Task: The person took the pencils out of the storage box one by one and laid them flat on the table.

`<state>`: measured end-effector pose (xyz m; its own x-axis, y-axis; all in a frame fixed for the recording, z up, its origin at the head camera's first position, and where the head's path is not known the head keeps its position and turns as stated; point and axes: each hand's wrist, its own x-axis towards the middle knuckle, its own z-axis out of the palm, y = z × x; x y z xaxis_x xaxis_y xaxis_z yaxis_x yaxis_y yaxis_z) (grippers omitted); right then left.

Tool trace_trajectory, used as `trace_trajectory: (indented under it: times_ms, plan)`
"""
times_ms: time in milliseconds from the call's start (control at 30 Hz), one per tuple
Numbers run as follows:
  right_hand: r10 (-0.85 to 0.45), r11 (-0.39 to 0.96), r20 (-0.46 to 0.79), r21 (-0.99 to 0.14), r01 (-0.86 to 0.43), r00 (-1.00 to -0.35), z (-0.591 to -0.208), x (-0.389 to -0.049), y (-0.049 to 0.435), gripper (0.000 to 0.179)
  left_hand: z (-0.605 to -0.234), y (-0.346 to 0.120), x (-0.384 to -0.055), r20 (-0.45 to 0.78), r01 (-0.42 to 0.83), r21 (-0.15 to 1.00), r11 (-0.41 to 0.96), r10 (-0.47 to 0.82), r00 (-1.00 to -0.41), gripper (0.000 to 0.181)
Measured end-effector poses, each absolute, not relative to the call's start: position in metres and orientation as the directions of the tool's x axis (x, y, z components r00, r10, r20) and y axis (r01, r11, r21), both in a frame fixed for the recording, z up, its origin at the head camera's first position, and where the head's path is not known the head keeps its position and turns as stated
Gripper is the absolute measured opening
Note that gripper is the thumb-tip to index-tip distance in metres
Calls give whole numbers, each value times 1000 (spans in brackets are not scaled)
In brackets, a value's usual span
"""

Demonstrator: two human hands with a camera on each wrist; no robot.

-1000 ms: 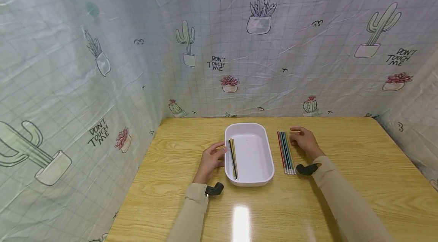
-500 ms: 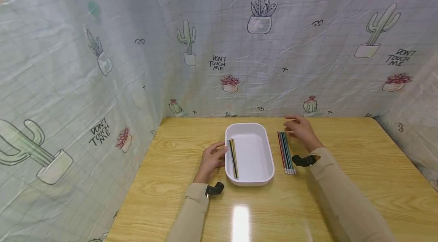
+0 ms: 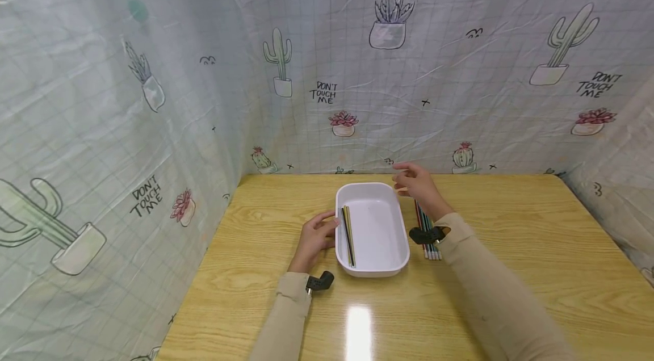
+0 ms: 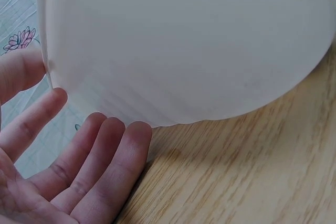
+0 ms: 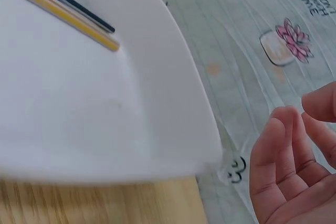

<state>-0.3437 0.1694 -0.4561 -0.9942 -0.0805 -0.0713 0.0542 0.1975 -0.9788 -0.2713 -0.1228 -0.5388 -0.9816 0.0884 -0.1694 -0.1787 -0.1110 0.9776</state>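
Observation:
A white plastic tray (image 3: 372, 270) stands on the wooden table, with several slim pencils (image 3: 349, 236), yellow and dark, lying along its left inner side. My left hand (image 3: 313, 239) holds the tray's left side. In the left wrist view, its thumb (image 4: 23, 72) is at the rim and the other fingers lie against the outer wall. Over the tray's far right corner is my right hand (image 3: 419, 188), fingers loosely bent and nothing between them. More pencils (image 3: 431, 250) with pale ends lie side by side right of the tray, partly hidden beneath the right wrist.
A cloth backdrop (image 3: 306, 122) printed with cacti hangs right behind the table's back edge and along the left side. The wooden tabletop (image 3: 536, 236) extends on both sides of the tray. Each wrist bears a black camera mount (image 3: 321, 281).
My right hand has moved left and away from me, from beside the row of pencils to the tray's far right corner. The left hand and the tray have stayed in place.

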Motion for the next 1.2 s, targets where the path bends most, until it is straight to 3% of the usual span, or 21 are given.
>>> trace_trajectory:
  times_ms: [567,1200]
  plan:
    - [-105,210,-116,-973,92,-988,-471,-348,94,34,-540,-123,-273,-156,-165,981,-106,91,-984,42]
    - [-159,332,-218,-930,155,-963,-497,-353,63,33,-541,-123,-275,-168,-178,978,-109,92,-981,42]
